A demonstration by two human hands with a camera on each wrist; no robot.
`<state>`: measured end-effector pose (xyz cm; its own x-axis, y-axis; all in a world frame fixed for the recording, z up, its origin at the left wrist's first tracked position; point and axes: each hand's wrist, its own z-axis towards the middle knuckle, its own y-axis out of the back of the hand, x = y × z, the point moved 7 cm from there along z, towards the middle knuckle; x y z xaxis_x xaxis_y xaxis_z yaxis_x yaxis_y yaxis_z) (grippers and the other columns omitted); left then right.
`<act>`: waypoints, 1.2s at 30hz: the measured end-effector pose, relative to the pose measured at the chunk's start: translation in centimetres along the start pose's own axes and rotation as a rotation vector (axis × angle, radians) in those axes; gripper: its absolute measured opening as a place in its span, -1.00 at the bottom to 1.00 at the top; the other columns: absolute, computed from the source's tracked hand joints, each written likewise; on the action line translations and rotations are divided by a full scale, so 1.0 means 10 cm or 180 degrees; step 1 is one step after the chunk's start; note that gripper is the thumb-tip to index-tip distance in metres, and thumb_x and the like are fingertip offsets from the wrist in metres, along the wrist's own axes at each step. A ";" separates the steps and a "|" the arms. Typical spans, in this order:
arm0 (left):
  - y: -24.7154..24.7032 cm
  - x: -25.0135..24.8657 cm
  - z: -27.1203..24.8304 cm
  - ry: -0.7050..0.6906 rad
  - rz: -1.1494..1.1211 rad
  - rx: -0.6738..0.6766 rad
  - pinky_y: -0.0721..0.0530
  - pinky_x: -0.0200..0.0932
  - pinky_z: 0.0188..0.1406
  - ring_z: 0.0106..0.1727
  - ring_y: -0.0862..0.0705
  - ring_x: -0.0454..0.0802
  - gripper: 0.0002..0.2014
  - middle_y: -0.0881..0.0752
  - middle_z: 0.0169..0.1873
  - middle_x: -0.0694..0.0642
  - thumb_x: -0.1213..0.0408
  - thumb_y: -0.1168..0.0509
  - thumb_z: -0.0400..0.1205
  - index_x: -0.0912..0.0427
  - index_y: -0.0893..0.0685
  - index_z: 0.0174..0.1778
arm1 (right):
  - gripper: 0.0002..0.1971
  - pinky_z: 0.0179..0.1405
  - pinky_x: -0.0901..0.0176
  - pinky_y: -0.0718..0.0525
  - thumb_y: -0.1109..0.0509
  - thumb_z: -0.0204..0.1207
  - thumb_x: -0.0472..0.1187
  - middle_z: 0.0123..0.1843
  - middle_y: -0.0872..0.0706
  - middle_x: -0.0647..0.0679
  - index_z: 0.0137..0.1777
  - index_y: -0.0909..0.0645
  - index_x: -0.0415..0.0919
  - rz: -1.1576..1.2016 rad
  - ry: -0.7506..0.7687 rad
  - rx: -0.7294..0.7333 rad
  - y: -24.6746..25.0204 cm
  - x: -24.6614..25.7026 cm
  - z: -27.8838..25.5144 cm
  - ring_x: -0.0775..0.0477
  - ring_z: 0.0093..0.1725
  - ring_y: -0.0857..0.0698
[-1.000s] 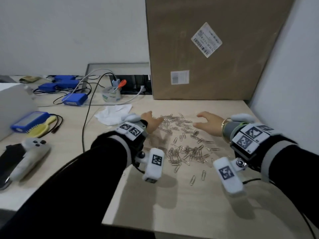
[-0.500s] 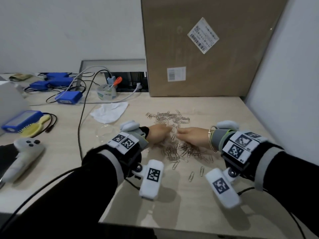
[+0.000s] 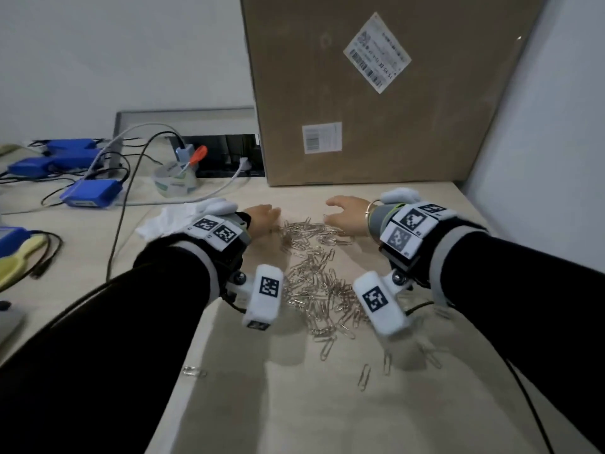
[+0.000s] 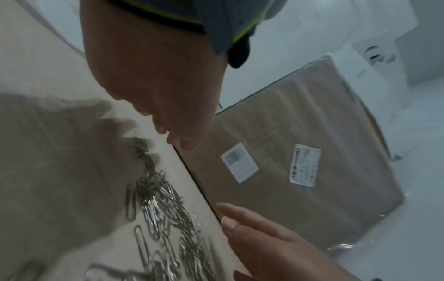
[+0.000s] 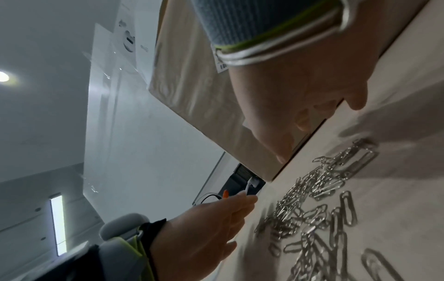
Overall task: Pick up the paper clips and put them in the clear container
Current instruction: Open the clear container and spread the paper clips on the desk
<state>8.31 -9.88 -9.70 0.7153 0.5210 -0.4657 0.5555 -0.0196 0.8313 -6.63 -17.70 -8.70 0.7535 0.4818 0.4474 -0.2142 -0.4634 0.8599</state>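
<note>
A long heap of silver paper clips (image 3: 311, 280) lies on the light wooden table (image 3: 294, 404) between my two wrists. My left hand (image 3: 263, 213) rests at the heap's far left end, fingers loose and holding nothing. My right hand (image 3: 343, 209) is at the far right end, also relaxed and empty. A few stray clips (image 3: 363, 376) lie nearer me. In the left wrist view my left fingers (image 4: 168, 123) hover just over the clips (image 4: 156, 209). In the right wrist view my right fingers (image 5: 300, 117) do the same above the clips (image 5: 312, 209). I cannot make out the clear container.
A big cardboard box (image 3: 376, 93) stands right behind the hands. A white cloth (image 3: 170, 219), a tape roll (image 3: 175, 183) and blue devices (image 3: 90, 191) with cables lie to the left. A wall (image 3: 540, 158) closes the right side.
Half a second ago my hands met over the middle of the heap. They have since moved apart to its far end, and the clips lie gathered in a narrower strip.
</note>
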 end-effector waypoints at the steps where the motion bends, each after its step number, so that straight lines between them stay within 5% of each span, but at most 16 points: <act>1: 0.01 -0.01 0.04 0.0014 -0.0047 -0.0033 -0.19 -0.17 0.54 0.64 -0.22 0.13 -0.50 -0.21 0.64 0.25 0.13 0.08 0.78 0.32 -0.21 0.61 | -0.44 0.48 0.03 -0.36 -0.15 0.63 0.00 0.64 -0.21 -0.09 0.59 -0.17 -0.12 -0.0137 -0.0012 0.0094 -0.02 0.00 0.08 -0.17 0.56 -0.32; 5: -0.12 -0.16 0.10 -0.0046 -0.0208 0.0122 -0.24 -0.12 0.49 0.58 -0.33 0.15 -0.53 -0.33 0.59 0.26 0.15 0.10 0.79 0.33 -0.34 0.54 | -0.46 0.60 0.00 -0.19 -0.07 0.66 0.02 0.65 -0.20 -0.08 0.59 -0.18 -0.15 -0.0654 0.0097 0.0490 -0.18 0.11 0.22 -0.13 0.61 -0.23; 12: -0.35 -0.35 -0.18 -0.0235 -0.0107 0.0263 -0.27 -0.10 0.49 0.55 -0.37 0.17 -0.52 -0.39 0.55 0.28 0.10 0.08 0.78 0.32 -0.38 0.52 | -0.58 0.46 -0.03 -0.41 -0.16 0.61 -0.25 0.47 -0.53 -0.12 0.46 -0.43 -0.05 -0.0475 0.0396 0.0493 -0.32 0.20 -0.05 -0.18 0.39 -0.51; 18: -0.53 -0.37 -0.67 -0.0312 -0.0158 0.0387 -0.40 -0.06 0.32 0.37 -0.54 0.21 -0.55 -0.56 0.40 0.32 0.10 0.03 0.77 0.34 -0.58 0.32 | -0.68 -0.41 0.58 -0.56 -0.17 0.54 -0.49 0.07 -0.76 -0.21 0.14 -0.71 -0.32 0.0627 0.0316 0.0084 -0.37 0.13 -0.59 0.00 -0.22 -0.63; 21: -0.51 -0.31 -0.86 -0.0294 -0.0448 0.0242 -0.43 -0.05 0.27 0.32 -0.56 0.22 -0.50 -0.59 0.36 0.32 0.02 0.03 0.75 0.33 -0.61 0.30 | -0.64 -0.04 0.30 -0.73 -0.19 0.53 -0.48 0.08 -0.80 -0.12 0.13 -0.74 -0.18 0.0742 0.0244 -0.0141 -0.38 0.07 -0.79 -0.13 -0.06 -0.74; 23: -0.45 -0.31 -1.03 -0.0341 -0.0701 0.0094 -0.43 -0.04 0.36 0.40 -0.52 0.22 -0.51 -0.56 0.41 0.28 0.02 -0.03 0.73 0.31 -0.56 0.38 | -0.57 -0.04 0.31 -0.71 -0.12 0.51 -0.52 0.18 -0.77 -0.12 0.13 -0.74 -0.18 0.0927 0.0188 -0.0378 -0.34 0.03 -0.95 -0.15 -0.04 -0.74; 26: -0.36 -0.27 -1.23 -0.0387 -0.1134 -0.0135 -0.38 -0.03 0.47 0.49 -0.47 0.17 -0.52 -0.51 0.47 0.23 0.04 -0.12 0.70 0.25 -0.52 0.45 | -0.51 0.33 0.12 -0.60 -0.03 0.48 -0.58 0.33 -0.67 -0.15 0.16 -0.71 -0.24 0.1110 0.0156 -0.0607 -0.26 -0.01 -1.16 -0.21 0.28 -0.66; 28: -0.30 -0.22 -1.40 -0.0386 -0.1367 -0.0248 -0.36 -0.04 0.50 0.51 -0.44 0.17 -0.54 -0.51 0.48 0.24 0.07 -0.13 0.71 0.27 -0.52 0.45 | -0.51 0.05 0.46 -0.62 -0.01 0.49 -0.57 0.35 -0.65 -0.17 0.18 -0.70 -0.27 0.1162 0.0165 -0.0771 -0.19 -0.04 -1.36 0.05 0.11 -0.72; 30: -0.28 -0.11 -1.50 -0.0310 -0.1521 -0.0315 -0.36 0.02 0.54 0.50 -0.46 0.19 -0.55 -0.52 0.46 0.25 0.09 -0.14 0.71 0.31 -0.54 0.43 | -0.51 -0.31 0.57 -0.59 -0.01 0.50 -0.57 0.30 -0.68 -0.18 0.19 -0.70 -0.28 0.1213 0.0109 -0.0906 -0.15 -0.09 -1.48 0.26 -0.18 -0.70; 33: -0.31 0.07 -1.71 -0.0224 -0.1822 -0.0376 -0.45 0.13 0.49 0.40 -0.55 0.23 -0.55 -0.62 0.35 0.31 0.10 -0.24 0.65 0.37 -0.62 0.31 | -0.51 0.34 0.16 -0.58 -0.02 0.48 -0.59 0.30 -0.69 -0.17 0.15 -0.71 -0.27 0.1354 0.0029 -0.0997 -0.21 -0.17 -1.70 -0.05 0.31 -0.64; 36: -0.40 0.19 -1.85 -0.0136 -0.1874 -0.0411 -0.50 0.16 0.45 0.34 -0.61 0.24 -0.52 -0.68 0.27 0.32 0.06 -0.31 0.54 0.38 -0.68 0.22 | -0.51 0.39 0.15 -0.48 -0.01 0.48 -0.59 0.33 -0.66 -0.21 0.19 -0.68 -0.31 0.1291 -0.0138 -0.1027 -0.28 -0.24 -1.91 -0.15 0.39 -0.57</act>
<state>-0.38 7.03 -8.30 0.3212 0.3780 -0.8683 0.8093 0.3667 0.4590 -19.71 -3.38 -7.51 0.5936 0.2767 0.7557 -0.6699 -0.3504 0.6546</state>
